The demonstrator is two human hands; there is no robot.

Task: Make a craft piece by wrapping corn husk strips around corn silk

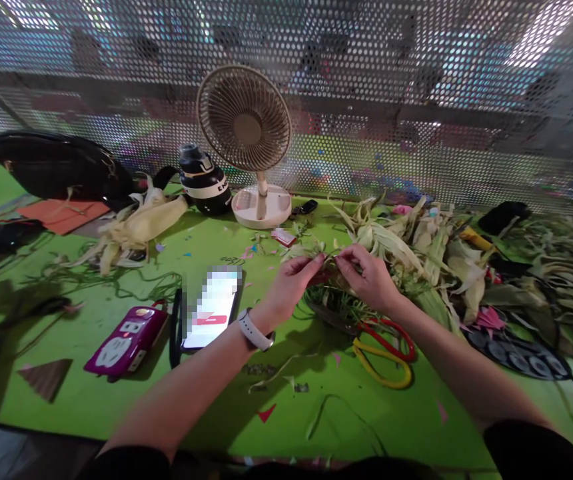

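My left hand (297,281) and my right hand (366,275) meet above the green table, thumbs and fingertips pinched together. Between them runs a thin green strip of plant leaf (333,257), mostly hidden by the fingers. Below my hands lies a tangle of green strips (339,301). Scissors (384,381) with one red and one yellow handle loop lie under my right wrist, their blades partly covered by the strips. Beyond my right hand is a heap of pale corn husks (396,243).
A lit phone (214,310) and a purple case (125,341) lie left. A fan (261,207), black bottle (206,190) and black bag (61,163) stand behind, before a perforated metal screen (366,100). An ear of corn in its husk (151,220) lies back left; a dark palette (519,355) right.
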